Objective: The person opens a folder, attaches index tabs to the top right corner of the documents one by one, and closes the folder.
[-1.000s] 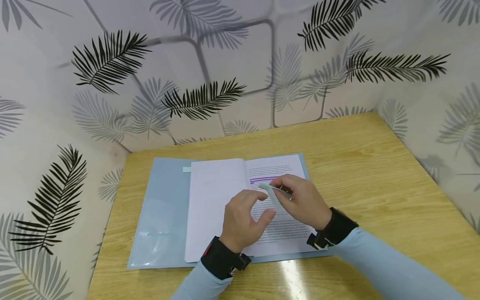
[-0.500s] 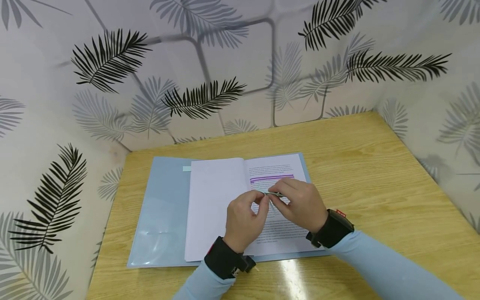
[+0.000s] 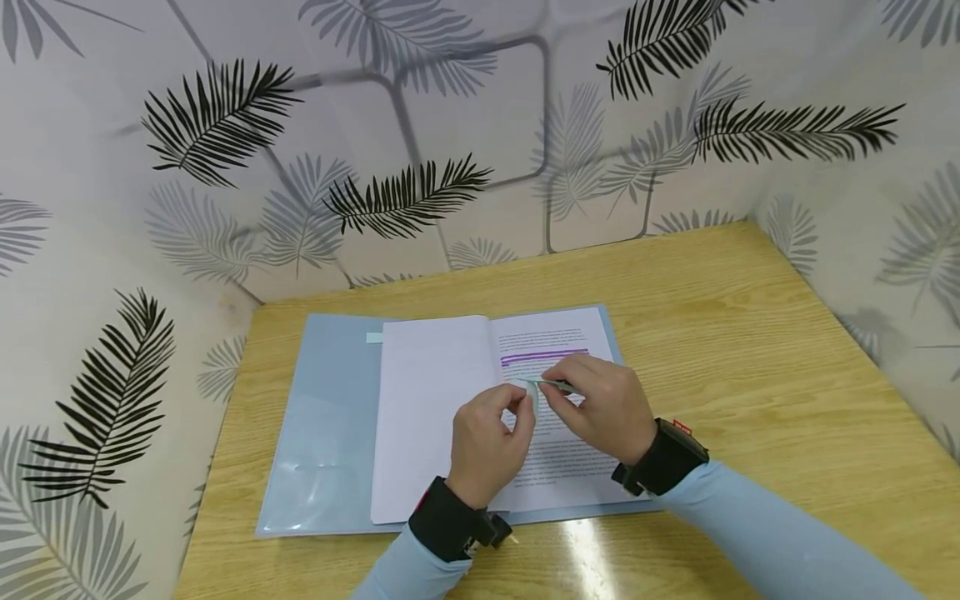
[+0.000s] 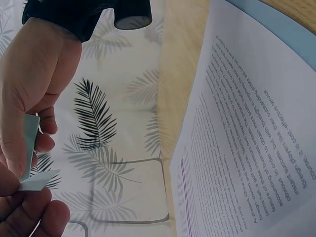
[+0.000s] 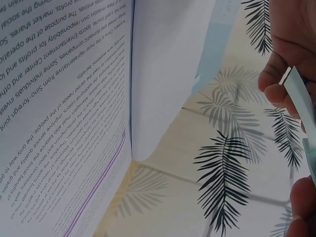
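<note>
Over the right page, my left hand (image 3: pixel 487 437) pinches the end of a pale green sticky note (image 4: pixel 42 181) between thumb and fingers. My right hand (image 3: pixel 603 404) pinches a small pad of sticky notes (image 3: pixel 561 387) of the same colour, held nearly edge-on. A thin strip bends across the short gap between the two hands; in the right wrist view this note (image 5: pixel 299 96) stretches from the left fingers toward the right ones. Below them lies an open booklet, its left page (image 3: pixel 427 417) blank and its right page (image 3: pixel 570 467) printed. Purple highlighting (image 3: pixel 543 357) marks lines near the top.
The booklet sits in an open light blue folder (image 3: pixel 322 417) on a wooden table (image 3: pixel 712 333). A pale green tab (image 3: pixel 373 338) sticks out at the left page's upper edge. Leaf-patterned cloth (image 3: pixel 465 125) stands behind and beside the table.
My left hand, apart from the note a second ago with thumb spread, has closed in and pinches its end. The strip now bows slightly between the hands. My right hand moved slightly.
</note>
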A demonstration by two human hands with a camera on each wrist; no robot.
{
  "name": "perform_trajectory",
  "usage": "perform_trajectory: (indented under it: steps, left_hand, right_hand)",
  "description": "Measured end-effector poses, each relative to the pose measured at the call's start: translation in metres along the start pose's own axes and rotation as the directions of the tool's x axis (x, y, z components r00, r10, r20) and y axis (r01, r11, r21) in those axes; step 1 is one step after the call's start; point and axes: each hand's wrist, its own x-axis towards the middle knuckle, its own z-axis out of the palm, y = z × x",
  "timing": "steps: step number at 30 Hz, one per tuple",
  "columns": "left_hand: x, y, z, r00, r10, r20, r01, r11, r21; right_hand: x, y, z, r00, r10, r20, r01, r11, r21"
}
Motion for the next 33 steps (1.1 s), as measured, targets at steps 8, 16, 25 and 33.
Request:
perform_trajectory:
  steps: [8, 16, 25, 33]
  left_hand:
    - [-0.003, -0.003, -0.003, 1.000, 0.005, -0.011, -0.005, 1.000, 0.025]
    - [-0.007, -0.004, -0.007, 0.999, -0.046, 0.010, 0.045, 0.998, 0.034]
    - [-0.017, -0.012, -0.012, 0.996, -0.089, -0.017, 0.090, 0.996, 0.027]
    - [-0.023, -0.016, -0.019, 0.992, -0.120, -0.034, 0.121, 0.992, 0.026]
  right_hand:
    - [0.001, 0.002, -0.002, 0.999, 0.031, -0.006, -0.031, 0.999, -0.007]
    - [0.000, 0.008, -0.009, 0.999, 0.048, -0.020, -0.049, 0.999, -0.014]
    - [-0.020, 0.041, -0.034, 0.967, 0.253, -0.032, -0.255, 0.964, -0.070]
    - [-0.045, 0.081, -0.067, 0.832, 0.547, 0.092, -0.539, 0.836, -0.100]
